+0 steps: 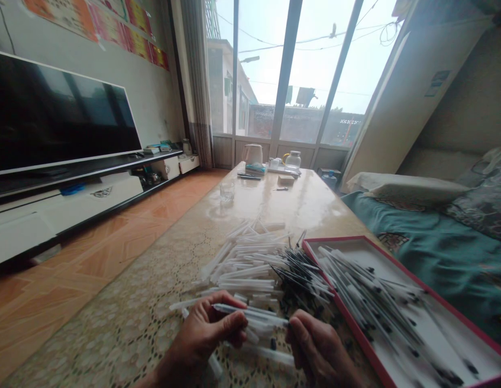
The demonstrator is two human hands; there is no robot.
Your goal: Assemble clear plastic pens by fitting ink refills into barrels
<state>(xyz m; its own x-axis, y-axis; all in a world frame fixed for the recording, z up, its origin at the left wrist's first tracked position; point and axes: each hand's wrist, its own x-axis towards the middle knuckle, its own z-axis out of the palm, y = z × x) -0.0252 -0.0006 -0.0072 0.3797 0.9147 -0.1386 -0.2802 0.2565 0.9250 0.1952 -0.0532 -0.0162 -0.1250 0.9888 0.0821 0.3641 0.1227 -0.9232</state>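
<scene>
The right hand [315,345], a little blurred, hides one end of a slim clear tube [261,313] and whatever its fingertips grip there, while the left hand [206,328] covers part of the other end; both forearms run off the bottom edge. The red-rimmed box [390,261] is cut off at the lower right, and the television [60,118] at the left. Print on the wall posters [139,43], cropped along the top, is too blurred to read.
</scene>
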